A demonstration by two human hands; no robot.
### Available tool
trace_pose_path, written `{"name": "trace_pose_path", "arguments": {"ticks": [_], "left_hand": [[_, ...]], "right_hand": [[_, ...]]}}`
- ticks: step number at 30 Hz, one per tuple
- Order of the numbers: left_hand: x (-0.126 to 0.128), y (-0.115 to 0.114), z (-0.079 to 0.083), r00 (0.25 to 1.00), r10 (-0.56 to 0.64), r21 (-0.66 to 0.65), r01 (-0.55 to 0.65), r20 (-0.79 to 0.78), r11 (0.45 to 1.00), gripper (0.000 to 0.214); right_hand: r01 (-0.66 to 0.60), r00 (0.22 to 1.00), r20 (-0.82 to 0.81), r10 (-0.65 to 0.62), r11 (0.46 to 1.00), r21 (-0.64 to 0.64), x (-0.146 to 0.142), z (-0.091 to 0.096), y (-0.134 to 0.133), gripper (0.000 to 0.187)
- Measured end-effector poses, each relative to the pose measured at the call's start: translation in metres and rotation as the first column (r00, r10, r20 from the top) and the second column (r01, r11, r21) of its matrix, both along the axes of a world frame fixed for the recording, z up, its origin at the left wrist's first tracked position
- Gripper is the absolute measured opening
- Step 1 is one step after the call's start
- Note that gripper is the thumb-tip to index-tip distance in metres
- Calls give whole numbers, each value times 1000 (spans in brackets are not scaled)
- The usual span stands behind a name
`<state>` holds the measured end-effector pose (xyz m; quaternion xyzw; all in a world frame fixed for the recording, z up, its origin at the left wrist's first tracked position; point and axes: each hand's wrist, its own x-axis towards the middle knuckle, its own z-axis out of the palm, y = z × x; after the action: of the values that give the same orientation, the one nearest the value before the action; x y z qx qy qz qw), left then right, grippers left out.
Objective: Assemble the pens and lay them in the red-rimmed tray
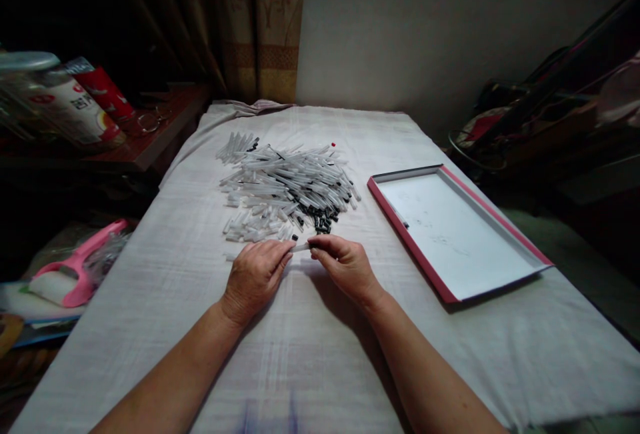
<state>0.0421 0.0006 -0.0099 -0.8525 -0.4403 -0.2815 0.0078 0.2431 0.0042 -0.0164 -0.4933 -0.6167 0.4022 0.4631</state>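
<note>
Both my hands meet low over a table covered with a white cloth (300, 354). My left hand (256, 275) and my right hand (341, 262) each pinch one end of a small clear plastic tube (301, 247) held level between them. Just beyond my fingers lies a heap of clear tubes (280, 184), with several small black caps (323, 215) at its near right side. One red piece (333, 145) sits at the heap's far edge.
A shallow white box lid with a red rim (453, 234) lies to the right of the heap. A wooden shelf at the left carries jars and packets (60, 104); a pink-handled tool (75, 271) lies below it. Curtains and a wall stand behind; dark clutter fills the right.
</note>
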Motion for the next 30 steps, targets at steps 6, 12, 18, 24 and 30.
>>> {"name": "trace_pose_path", "arguments": {"ticks": [6,12,18,24,30], "left_hand": [[1,0,2,999,-33,28,33,-5,999,25],[3,-2,4,998,-66,60,67,-14,996,23],[0,0,-1,999,-45,9,44,20,999,23],[1,0,0,998,-59,28,58,21,998,23],[1,0,0,999,-44,30,44,12,999,23]], "right_hand": [[-69,980,194,49,993,98,6,5,1,17],[-154,907,405,110,985,78,8,12,0,42],[-130,953,281,115,991,35,10,12,-2,16],[-131,953,281,113,990,49,10,11,-1,21],[-158,953,265,149,987,13,13,12,-1,15]]}}
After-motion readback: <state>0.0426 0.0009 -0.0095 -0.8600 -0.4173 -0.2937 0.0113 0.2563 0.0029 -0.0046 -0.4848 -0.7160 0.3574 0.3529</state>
